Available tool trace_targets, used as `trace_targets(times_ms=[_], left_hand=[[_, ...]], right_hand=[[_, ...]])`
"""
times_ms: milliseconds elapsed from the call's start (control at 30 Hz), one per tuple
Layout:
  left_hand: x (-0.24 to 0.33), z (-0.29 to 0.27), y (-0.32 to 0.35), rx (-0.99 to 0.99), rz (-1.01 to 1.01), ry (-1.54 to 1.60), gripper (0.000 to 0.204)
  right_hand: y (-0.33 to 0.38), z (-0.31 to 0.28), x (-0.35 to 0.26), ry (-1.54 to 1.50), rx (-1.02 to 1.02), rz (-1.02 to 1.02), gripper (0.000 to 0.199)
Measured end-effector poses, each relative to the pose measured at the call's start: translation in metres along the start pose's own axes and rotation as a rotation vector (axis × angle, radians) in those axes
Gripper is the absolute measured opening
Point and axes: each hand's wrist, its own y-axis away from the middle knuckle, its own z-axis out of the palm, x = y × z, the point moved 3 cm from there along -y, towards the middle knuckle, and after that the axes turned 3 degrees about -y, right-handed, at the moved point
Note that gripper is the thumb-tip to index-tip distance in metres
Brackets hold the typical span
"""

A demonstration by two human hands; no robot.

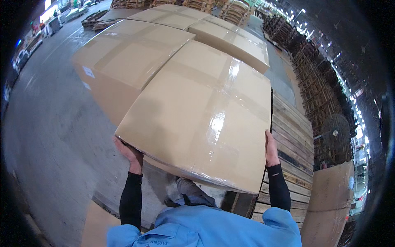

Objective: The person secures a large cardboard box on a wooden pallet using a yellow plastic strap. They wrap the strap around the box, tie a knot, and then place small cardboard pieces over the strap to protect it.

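A large taped cardboard box [177,103] fills the middle of the view, its top crossed by clear shiny tape. My left hand [128,152] grips its near left corner, the fingers partly hidden beneath the edge. On the opposite side, my right hand [270,149] presses against the box's right face, with its fingers partly out of sight. Another cardboard box [127,53] stands directly to the left, close against the one I hold. Farther back, a third box [230,39] sits behind a narrow gap.
Wooden slatted pallets [292,144] lie to the right. A folded cardboard sheet [331,201] leans at lower right beside a round fan [335,133]. Tall stacks of wooden frames [310,74] line the right side. Grey concrete floor [49,136] extends on the left.
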Motion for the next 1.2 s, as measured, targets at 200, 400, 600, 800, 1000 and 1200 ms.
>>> trace_targets(times_ms=[200, 400, 600, 800, 1000, 1200], left_hand=[[-0.018, -0.003, 0.001, -0.114, 0.698, -0.902, 0.045], [-0.058, -0.013, -0.016, -0.217, 0.359, -0.576, 0.056], [-0.082, -0.037, -0.034, -0.230, 0.439, -0.633, 0.059], [-0.080, -0.053, -0.017, -0.106, 0.106, -0.382, 0.065], [0.000, -0.006, -0.023, -0.547, 0.269, -0.541, 0.073], [0.058, 0.061, -0.032, -0.678, 0.659, -0.659, 0.068]], right_hand=[[-0.015, 0.009, -0.012, -0.057, 0.061, 0.009, 0.040], [-0.030, 0.020, -0.029, -0.094, 0.118, 0.006, 0.038], [-0.054, 0.013, -0.028, -0.001, 0.131, -0.003, 0.042], [-0.044, -0.020, -0.012, 0.136, 0.189, -0.046, 0.050], [-0.034, -0.002, -0.013, 0.056, 0.195, 0.013, 0.051], [-0.020, 0.006, -0.017, 0.056, 0.152, -0.054, 0.049]])
